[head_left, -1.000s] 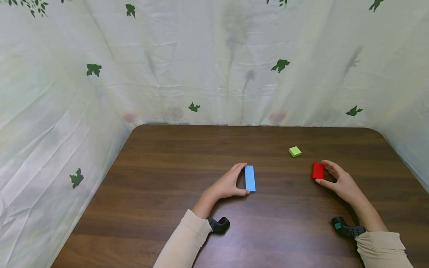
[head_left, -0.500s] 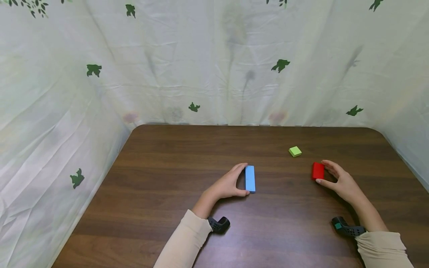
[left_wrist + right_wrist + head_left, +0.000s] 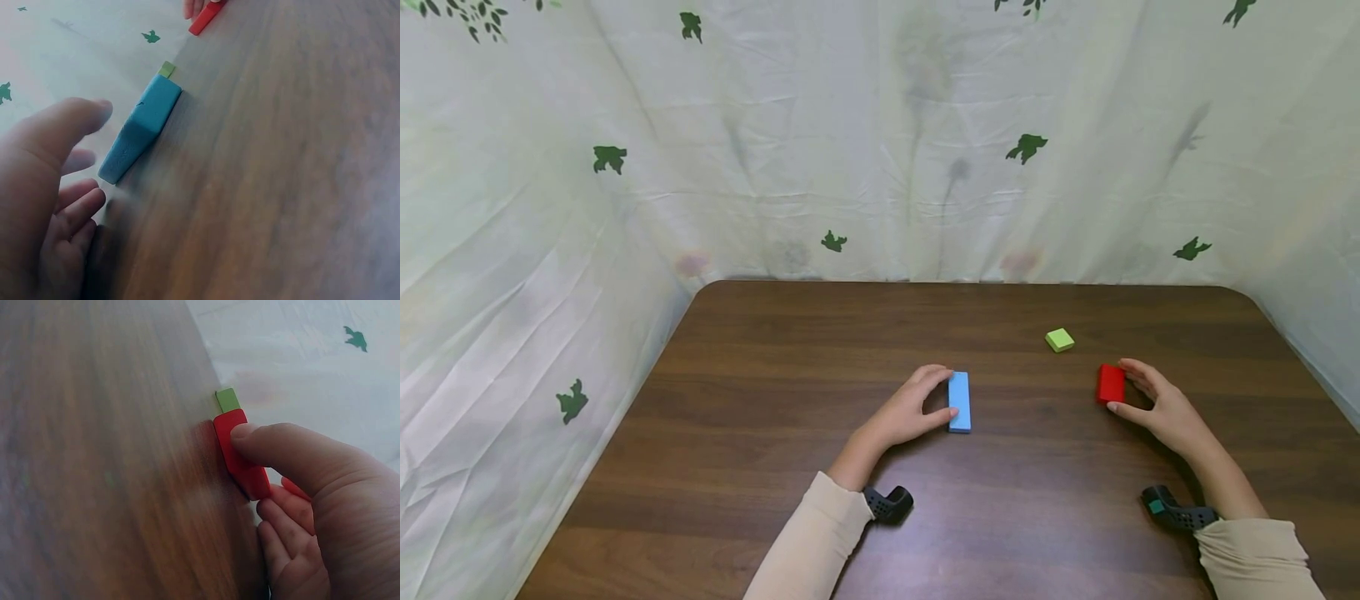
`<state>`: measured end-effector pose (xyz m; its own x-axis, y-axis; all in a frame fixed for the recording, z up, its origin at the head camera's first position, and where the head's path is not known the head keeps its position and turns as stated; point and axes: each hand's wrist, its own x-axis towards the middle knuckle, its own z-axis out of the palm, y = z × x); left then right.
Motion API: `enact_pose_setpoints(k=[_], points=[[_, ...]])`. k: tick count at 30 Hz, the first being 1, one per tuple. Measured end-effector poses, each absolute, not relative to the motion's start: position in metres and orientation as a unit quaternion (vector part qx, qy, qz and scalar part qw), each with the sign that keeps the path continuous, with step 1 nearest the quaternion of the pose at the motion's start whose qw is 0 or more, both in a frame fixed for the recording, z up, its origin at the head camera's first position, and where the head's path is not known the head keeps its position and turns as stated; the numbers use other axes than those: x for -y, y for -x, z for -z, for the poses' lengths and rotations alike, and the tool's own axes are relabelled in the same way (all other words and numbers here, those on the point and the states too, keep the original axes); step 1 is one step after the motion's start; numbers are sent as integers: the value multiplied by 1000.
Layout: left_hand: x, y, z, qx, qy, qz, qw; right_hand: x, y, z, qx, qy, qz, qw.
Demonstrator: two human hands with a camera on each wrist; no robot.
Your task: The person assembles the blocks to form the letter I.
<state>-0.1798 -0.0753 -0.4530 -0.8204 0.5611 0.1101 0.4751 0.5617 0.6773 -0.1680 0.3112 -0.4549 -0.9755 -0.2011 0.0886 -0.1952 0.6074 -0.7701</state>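
Three blocks on my table: blue, red, green.
Table: dark wood tabletop [image 3: 775, 467], leaf-print sheet [image 3: 550, 250] hung behind and at the sides.
Blue block: long flat bar [image 3: 958, 402], lying flat near the table's middle, long side running toward the far edge.
Left hand: my left hand [image 3: 910, 412] sits at the blue block's left side, fingers loosely curved, fingertip at the far end, thumb at the near end; wrist view shows thumb [image 3: 59, 134] off the block, so no grip, touching at most.
Red block: red block [image 3: 1110, 384], standing on edge right of the blue block, well apart.
Right hand: my right hand [image 3: 1157, 408] pinches the red block, thumb [image 3: 281, 450] on one face, fingers behind.
Green block: small square [image 3: 1060, 339], just beyond the red block toward the table's far edge, untouched.
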Motion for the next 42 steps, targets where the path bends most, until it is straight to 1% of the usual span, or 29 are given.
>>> enact_pose_setpoints(k=[9,23,31,42], points=[[75,180,453,-890,-296,-341,64,-310,167,454,-897,107,428,-12],[74,180,455,-892,-291,-341,65,-307,165,451,-898,103,425,-57],[75,180,452,-891,-293,-340,68,-298,163,443,-896,122,417,-89],[74,179,453,-892,-297,-336,63,-286,159,435,-898,143,400,-115]])
